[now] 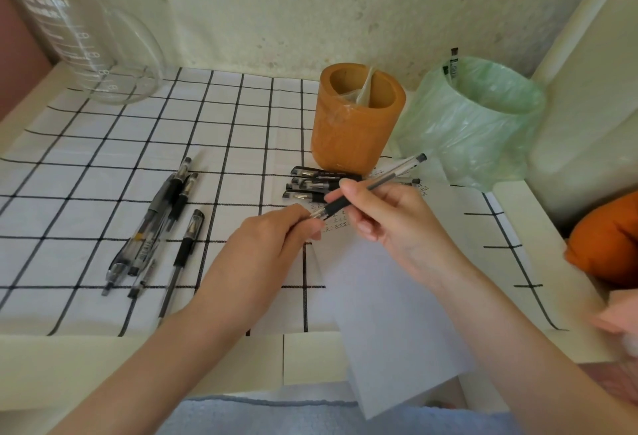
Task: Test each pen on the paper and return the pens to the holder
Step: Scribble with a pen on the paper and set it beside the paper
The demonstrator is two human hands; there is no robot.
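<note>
Checked cloth (103, 172) covers the desk, with a bundle of pens (162, 227) lying at the left, well apart from the rest. At centre the left hand (272, 245) pinches together at the tip of the pen (366, 189), apparently on its cap, while the right hand (390, 217) clamps the grip over the paper (397, 314). Pull straight along the barrel, then scribble lightly; the orange holder (355, 124) stands just behind, capped pens (314, 182) at its foot.

A pale, speckled wall (310, 3) rises behind a cream desk (138, 365) covered by a white cloth with black grid lines (103, 193). Soft, even light fills the corner.
</note>
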